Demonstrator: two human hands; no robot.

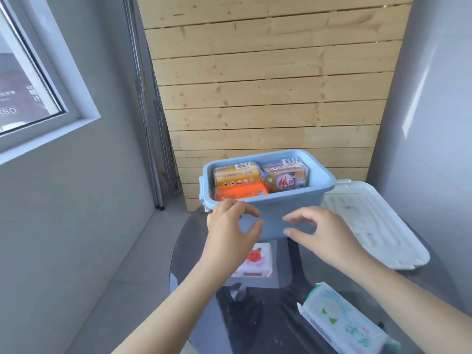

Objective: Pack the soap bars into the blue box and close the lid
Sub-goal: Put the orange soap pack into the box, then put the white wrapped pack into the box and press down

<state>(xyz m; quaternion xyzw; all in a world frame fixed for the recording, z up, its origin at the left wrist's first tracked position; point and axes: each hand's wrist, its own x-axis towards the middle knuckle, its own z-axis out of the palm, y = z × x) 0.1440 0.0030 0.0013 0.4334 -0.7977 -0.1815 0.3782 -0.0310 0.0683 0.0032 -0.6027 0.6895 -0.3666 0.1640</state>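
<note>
The blue box (273,215) stands open on the dark glass table (258,318), tilted a little toward me. Inside lie a yellow soap pack (236,172) at the back left, an orange soap bar (241,192) in front of it, and a tan soap pack with a red label (286,176) on the right. My left hand (229,226) is at the box's near left corner, fingers loosely curved over the rim. My right hand (316,231) hovers before the box's front wall, fingers spread. The white lid (378,231) lies upside down to the right of the box.
A white pack with a red rose print (258,261) shows beneath the glass, under my left wrist. A pack of wet wipes (344,325) lies at the table's near right. A wooden slat wall rises behind the box. Grey walls close in on both sides.
</note>
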